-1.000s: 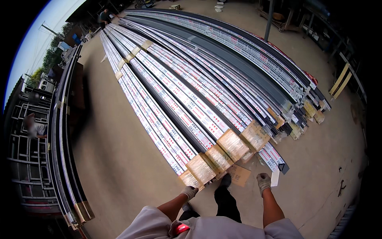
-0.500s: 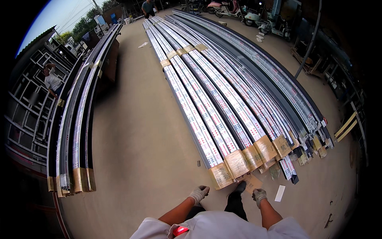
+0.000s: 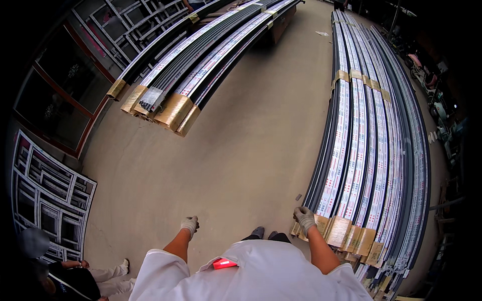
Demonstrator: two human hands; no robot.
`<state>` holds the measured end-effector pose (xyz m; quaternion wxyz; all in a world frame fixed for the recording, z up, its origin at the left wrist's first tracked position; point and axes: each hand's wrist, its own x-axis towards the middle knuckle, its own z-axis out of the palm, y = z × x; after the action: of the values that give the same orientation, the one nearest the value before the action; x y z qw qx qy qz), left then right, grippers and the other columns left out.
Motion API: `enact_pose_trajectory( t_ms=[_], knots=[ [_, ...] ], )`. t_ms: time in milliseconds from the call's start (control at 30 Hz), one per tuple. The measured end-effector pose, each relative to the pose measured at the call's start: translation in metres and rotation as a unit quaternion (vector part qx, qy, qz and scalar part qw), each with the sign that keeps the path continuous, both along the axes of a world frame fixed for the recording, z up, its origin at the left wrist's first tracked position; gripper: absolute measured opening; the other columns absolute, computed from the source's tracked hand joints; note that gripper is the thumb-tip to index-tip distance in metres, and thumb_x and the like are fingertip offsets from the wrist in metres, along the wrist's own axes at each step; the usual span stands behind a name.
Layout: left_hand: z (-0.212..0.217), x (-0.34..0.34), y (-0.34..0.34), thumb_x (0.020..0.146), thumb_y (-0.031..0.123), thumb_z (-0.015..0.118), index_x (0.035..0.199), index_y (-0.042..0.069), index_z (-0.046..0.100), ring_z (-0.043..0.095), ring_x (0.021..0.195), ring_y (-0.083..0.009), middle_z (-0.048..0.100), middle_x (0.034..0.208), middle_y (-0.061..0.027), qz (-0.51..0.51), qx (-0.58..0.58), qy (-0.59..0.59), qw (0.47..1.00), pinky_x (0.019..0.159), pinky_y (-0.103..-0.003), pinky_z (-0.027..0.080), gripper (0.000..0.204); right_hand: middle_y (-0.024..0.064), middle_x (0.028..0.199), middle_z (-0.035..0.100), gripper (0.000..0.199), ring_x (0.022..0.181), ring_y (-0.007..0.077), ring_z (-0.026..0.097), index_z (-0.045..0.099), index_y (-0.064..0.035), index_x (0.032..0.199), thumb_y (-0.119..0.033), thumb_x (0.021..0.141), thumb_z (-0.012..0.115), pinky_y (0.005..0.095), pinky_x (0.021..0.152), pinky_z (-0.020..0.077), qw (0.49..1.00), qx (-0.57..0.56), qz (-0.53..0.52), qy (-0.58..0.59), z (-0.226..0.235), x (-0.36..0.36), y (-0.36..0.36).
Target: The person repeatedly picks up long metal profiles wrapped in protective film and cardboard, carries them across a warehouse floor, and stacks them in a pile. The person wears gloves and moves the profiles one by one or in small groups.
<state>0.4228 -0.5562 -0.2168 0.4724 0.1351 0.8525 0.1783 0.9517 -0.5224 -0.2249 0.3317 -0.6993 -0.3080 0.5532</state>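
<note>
My left hand (image 3: 190, 225), in a pale work glove, hangs over bare floor with its fingers curled and nothing seen in it. My right hand (image 3: 304, 218), gloved alike, is also curled and looks empty. It appears beside the near left corner of a stack of long profile bars (image 3: 335, 175) covered in printed white film. Whether it touches them I cannot tell. Brown wrapping (image 3: 339, 230) covers the near ends of several bundles there. A second group of long bars (image 3: 208, 62), with brown-wrapped ends (image 3: 174, 109), lies raised at the far left.
White-edged frames (image 3: 50, 200) lean at the left, below a red-brown framed door (image 3: 83, 108). A seated person (image 3: 75, 281) is at the lower left. Scooters (image 3: 427, 78) stand along the far right. Concrete floor (image 3: 236, 145) runs between the bar stacks.
My view has swung left, so the bar stack now lies at my right. My hands are farther apart; the right is beside the stack's end. The seated person and door have come into view.
</note>
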Motion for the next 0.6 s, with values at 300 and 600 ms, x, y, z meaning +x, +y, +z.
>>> enact_pose_trajectory(
  t_ms=[300,600],
  knots=[
    [-0.024,0.053,-0.073,0.097,0.037,0.057,0.137,0.004,0.046,0.070,0.097,-0.0288,0.068,0.113,-0.0164,0.086,-0.052,-0.124,0.987,0.080,-0.044,0.058,0.053,0.0071,0.084,0.068,0.030,0.068,0.0208,0.068,0.062,-0.0050,0.110,-0.030,0.094,0.065,0.0334,0.058,0.0568,0.990,-0.112,-0.050,0.073,-0.020,0.025,0.051],
    [0.046,0.054,0.090,0.096,0.037,0.058,0.127,0.002,0.052,0.069,0.097,-0.0253,0.069,0.110,-0.0130,0.131,0.108,-0.076,0.983,0.080,-0.040,0.057,0.048,0.0064,0.077,0.066,0.026,0.063,0.0209,0.066,0.060,-0.0068,0.102,-0.030,0.094,0.066,0.0345,0.054,0.0541,0.986,-0.056,-0.064,0.141,0.001,0.048,0.196]
  ],
)
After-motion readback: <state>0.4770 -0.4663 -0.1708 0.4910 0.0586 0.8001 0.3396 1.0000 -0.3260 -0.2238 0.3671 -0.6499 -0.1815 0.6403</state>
